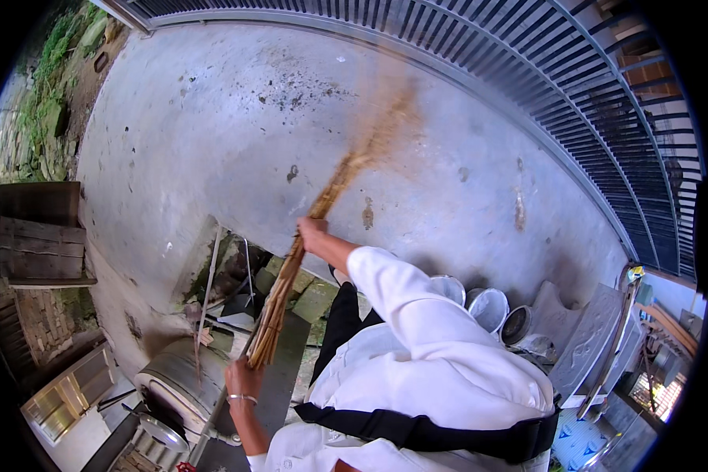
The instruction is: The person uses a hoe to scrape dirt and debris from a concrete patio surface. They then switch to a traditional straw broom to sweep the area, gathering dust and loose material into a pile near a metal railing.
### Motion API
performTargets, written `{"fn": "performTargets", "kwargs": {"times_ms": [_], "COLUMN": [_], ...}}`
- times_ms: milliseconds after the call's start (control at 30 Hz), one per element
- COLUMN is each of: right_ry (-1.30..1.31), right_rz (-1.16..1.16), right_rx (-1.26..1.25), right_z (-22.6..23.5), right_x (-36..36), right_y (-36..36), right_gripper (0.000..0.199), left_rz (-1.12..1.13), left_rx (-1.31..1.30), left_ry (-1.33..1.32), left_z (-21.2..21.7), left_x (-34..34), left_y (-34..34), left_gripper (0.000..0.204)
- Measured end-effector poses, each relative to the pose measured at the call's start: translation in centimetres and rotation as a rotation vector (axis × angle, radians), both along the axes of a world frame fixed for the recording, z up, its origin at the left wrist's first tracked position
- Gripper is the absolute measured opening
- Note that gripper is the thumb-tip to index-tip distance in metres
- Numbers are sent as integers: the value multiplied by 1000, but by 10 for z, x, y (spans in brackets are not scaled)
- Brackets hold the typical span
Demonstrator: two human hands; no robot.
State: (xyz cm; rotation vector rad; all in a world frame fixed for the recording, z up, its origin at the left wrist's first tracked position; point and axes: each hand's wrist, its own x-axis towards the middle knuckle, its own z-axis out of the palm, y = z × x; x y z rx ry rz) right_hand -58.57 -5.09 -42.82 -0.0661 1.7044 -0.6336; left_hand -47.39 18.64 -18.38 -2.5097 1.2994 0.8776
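Observation:
I hold a long bundled twig broom [337,182] slanting from the lower left to the upper right. My left hand [244,379], with a bracelet at the wrist, is closed near the lower end of the bundle, where cut stick ends show. Higher up, my right hand [311,234] wraps around the middle of the broom. Motion blurs its brushy far end over the pale concrete surface [236,149], close to the dark metal railing [488,55]. Dark specks [291,94] are scattered on the concrete to the left of the blurred end.
Several round metal containers [489,308] stand at my right, beside a grey slab [586,334]. At lower left are a large rounded drum [181,377] and a leaning pole [210,271]. A wooden box-like structure [43,244] sits far left, below greenery [55,63].

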Motion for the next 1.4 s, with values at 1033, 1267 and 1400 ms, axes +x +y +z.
{"fn": "performTargets", "kwargs": {"times_ms": [1033,1267,1400], "right_ry": [-155,-565,-337], "right_rz": [186,228,399], "right_rx": [188,-139,-308], "right_z": [26,88,76], "right_x": [33,118,132], "right_y": [120,37,32], "right_gripper": [30,16,20], "left_rz": [30,253,758], "left_rx": [57,-112,-156], "left_ry": [-68,-95,424], "left_z": [46,62,47], "left_x": [23,20,20], "left_y": [109,87,89], "left_gripper": [19,9,4]}}
